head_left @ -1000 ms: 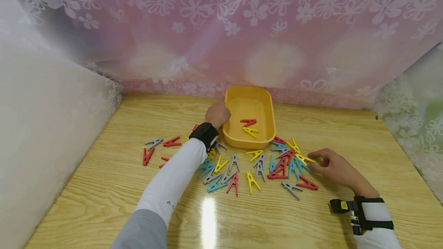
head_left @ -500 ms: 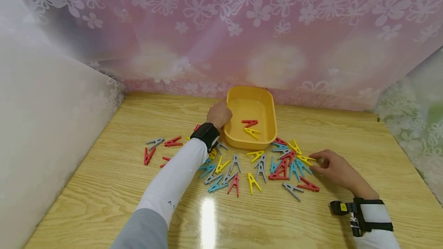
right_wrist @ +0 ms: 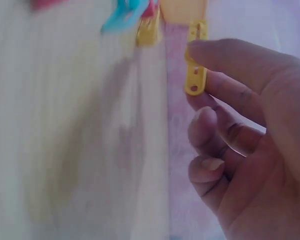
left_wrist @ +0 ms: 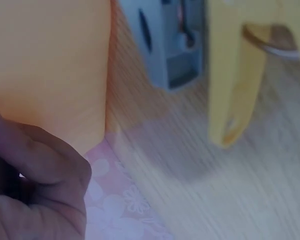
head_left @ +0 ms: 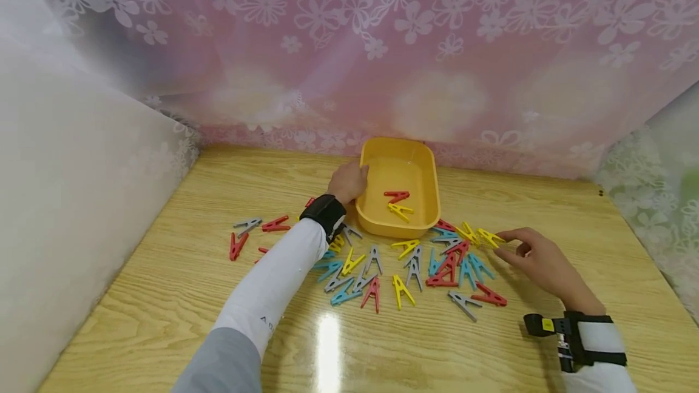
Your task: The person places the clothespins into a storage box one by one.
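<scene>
My right hand [head_left: 537,259] pinches a yellow clothespin [head_left: 489,238] between thumb and fingertips, just above the right end of the clothespin pile. In the right wrist view, the thumb presses on the side of that clothespin [right_wrist: 195,75]. At the left wall of a yellow plastic basin [head_left: 371,226], my left hand [head_left: 348,181] grips the rim with curled fingers. Inside the basin lie a red clothespin [head_left: 397,196] and a yellow clothespin [head_left: 401,211]. Close in the left wrist view stand a grey clothespin [left_wrist: 165,55] and a yellow one [left_wrist: 227,85].
Several red, blue, grey and yellow clothespins spread over the wooden table [head_left: 426,350] in front of the basin, some overlapping. A few, such as a red clothespin [head_left: 238,246], lie apart at the left. Behind the basin hangs a pink flowered cloth [head_left: 338,65].
My right hand has lifted the yellow clothespin slightly up off the pile's right end. The left hand stays at the basin rim; the whole head view has shifted a little.
</scene>
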A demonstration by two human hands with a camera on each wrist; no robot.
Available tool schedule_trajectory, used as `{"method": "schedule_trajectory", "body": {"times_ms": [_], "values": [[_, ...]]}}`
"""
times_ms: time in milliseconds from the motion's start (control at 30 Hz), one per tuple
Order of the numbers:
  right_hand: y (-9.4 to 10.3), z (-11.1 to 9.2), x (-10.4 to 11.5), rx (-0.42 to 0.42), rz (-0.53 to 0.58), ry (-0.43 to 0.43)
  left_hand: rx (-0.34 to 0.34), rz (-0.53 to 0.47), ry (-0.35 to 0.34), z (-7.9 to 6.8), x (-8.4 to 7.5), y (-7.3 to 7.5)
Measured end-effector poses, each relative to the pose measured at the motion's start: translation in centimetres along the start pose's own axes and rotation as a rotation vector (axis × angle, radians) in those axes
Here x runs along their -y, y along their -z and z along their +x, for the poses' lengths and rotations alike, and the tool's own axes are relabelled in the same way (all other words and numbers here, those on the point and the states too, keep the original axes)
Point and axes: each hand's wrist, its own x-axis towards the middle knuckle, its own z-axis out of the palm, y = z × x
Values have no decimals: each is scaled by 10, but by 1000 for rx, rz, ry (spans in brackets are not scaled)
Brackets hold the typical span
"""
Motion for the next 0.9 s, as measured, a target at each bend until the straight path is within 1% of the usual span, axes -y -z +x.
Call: {"method": "schedule_trajectory", "body": {"times_ms": [100,233,333,433,567,633,800,867,900], "values": [[-3,13,10,-36,13,35,17,-18,8,2,2,-1],[-9,36,30,-87,39,75,53,-25,13,4,4,-2],[-11,53,48,-89,61,103,84,-9,6,5,3,-1],[-14,69,64,-81,54,137,96,41,-32,5,2,0],[-23,89,84,-53,31,182,90,118,-78,5,1,0],[-28,97,93,-28,23,205,90,146,-84,6,0,1],[-43,115,112,22,-9,207,99,221,-117,6,-1,2],[-48,120,117,41,-34,207,103,243,-124,5,-1,3],[-51,122,119,54,-44,210,105,242,-117,5,-2,4]]}}
